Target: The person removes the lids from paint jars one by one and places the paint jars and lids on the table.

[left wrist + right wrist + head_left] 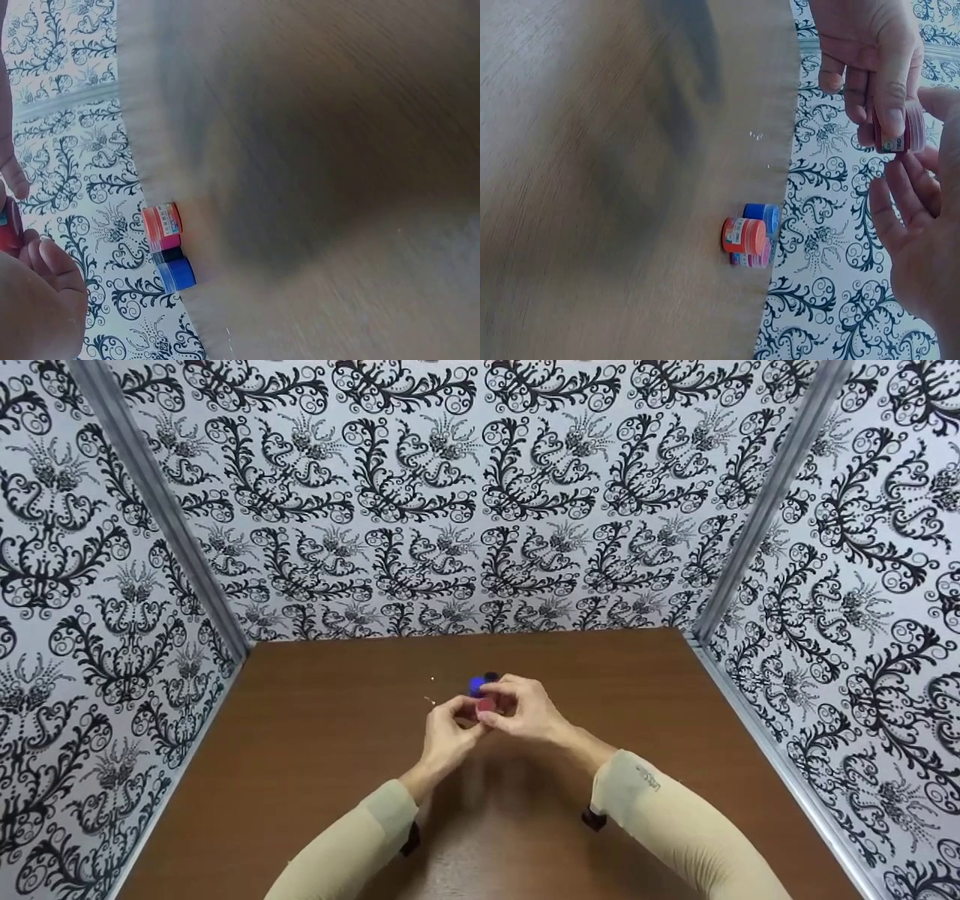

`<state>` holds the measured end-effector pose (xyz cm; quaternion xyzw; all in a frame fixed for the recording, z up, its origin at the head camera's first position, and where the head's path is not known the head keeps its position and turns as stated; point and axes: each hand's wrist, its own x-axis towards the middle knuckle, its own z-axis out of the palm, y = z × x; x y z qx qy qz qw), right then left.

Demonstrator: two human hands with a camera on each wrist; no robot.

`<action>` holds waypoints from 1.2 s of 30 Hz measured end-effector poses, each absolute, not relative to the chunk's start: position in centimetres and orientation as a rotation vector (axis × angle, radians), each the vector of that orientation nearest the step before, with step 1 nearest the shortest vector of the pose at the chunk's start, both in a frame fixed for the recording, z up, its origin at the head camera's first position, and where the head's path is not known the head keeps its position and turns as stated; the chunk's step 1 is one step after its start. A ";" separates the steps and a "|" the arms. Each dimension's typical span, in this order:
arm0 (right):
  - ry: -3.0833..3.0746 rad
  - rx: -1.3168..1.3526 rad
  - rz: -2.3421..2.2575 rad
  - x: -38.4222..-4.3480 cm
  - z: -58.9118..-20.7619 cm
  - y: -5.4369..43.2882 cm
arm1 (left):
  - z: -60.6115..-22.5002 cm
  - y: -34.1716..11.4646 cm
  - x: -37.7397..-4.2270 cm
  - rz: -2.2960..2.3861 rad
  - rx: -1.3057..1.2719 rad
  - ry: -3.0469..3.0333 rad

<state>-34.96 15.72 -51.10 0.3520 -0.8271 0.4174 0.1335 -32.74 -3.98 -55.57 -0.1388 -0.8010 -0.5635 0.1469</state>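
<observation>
A small dark red paint jar (900, 129) with a clear, ribbed lid is held above the table between both hands. My left hand (448, 739) pinches its body, the thumb lying along the label in the right wrist view. Around the lid end, my right hand (534, 711) grips with thumb and fingers. Beyond the hands stand more paint jars: a blue jar (477, 684), an orange jar (742, 235), a magenta jar (751, 259) and a black jar (172, 255). In the head view the hands hide most of this group.
The jars stand together on a brown wooden table (337, 750). Small pale bits (757, 136) lie on the tabletop near them. Patterned black-and-white walls (450, 510) with grey metal corner posts (772, 495) enclose the back and sides.
</observation>
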 end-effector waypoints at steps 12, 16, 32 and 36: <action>-2.430 0.778 1.210 -34.6 -51.4 15.4 | -55.3 -3.9 -32.6 -1.667 -0.358 -2.278; -2.437 0.794 1.216 -34.6 -51.5 15.4 | -55.4 -4.0 -32.5 -1.655 -0.368 -2.286; -2.395 0.937 1.130 -34.4 -51.4 15.7 | -55.5 -4.1 -32.6 -1.655 -0.433 -2.348; -2.367 0.973 1.130 -34.6 -51.5 15.7 | -55.5 -4.2 -32.5 -1.658 -0.451 -2.358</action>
